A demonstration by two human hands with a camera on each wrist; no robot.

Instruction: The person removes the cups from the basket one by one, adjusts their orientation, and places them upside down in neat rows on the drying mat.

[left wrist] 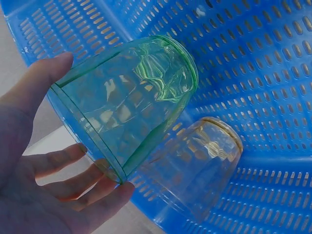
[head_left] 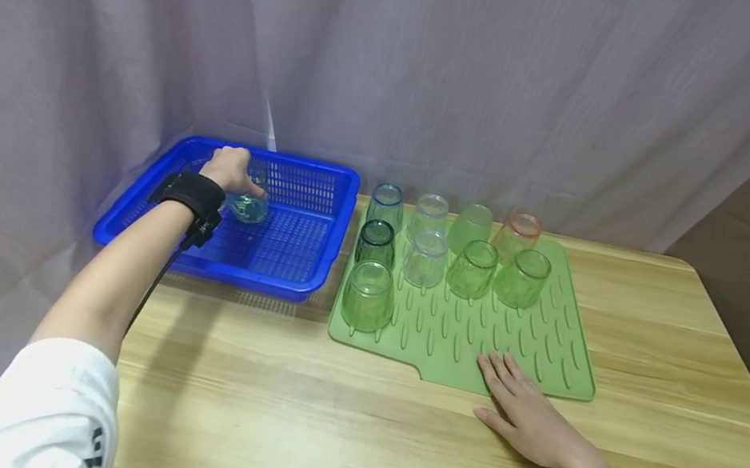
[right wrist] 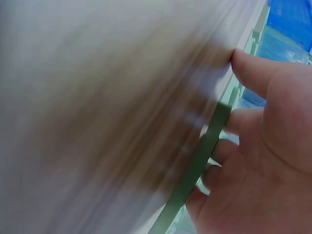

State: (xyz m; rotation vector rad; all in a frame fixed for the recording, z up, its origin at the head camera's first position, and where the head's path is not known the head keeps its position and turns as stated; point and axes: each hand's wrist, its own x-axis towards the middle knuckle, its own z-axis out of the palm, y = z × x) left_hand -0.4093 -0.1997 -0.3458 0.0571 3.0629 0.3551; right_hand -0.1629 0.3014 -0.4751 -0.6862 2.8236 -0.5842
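My left hand [head_left: 232,170] reaches into the blue basket [head_left: 280,282] and holds a green-tinted drinking glass [left wrist: 126,97] at its rim, thumb on one side and fingers on the other. The glass base points toward the basket mesh. Beside it in the left wrist view lies a clear, amber-tinged glass [left wrist: 200,165]. My right hand [head_left: 525,418] rests flat across the front edge of a green drying mat [head_left: 419,330], fingers extended onto it. In the right wrist view, the mat's edge [right wrist: 195,170] runs beneath the fingers.
Several upside-down glasses stand in rows on the mat, including a blue-rimmed glass [head_left: 386,207], a red-rimmed glass [head_left: 518,239] and a green glass [head_left: 369,298] at the front left. A grey curtain [head_left: 442,74] hangs behind the wooden table [head_left: 316,435].
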